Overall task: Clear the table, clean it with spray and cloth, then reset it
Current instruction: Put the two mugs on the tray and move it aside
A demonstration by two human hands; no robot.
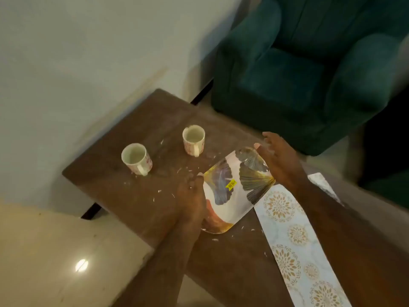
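From the head camera I see my left hand [192, 201] gripping the near-left edge of a leaf-patterned plate [234, 191], tilted above the brown table [124, 191]. My right hand [280, 161] is spread open, fingers against the plate's far edge. Two empty mugs [136, 158] [193, 140] stand apart beyond it among white crumbs [158, 191]. A patterned runner [294, 244] lies just beside the plate, under my right forearm.
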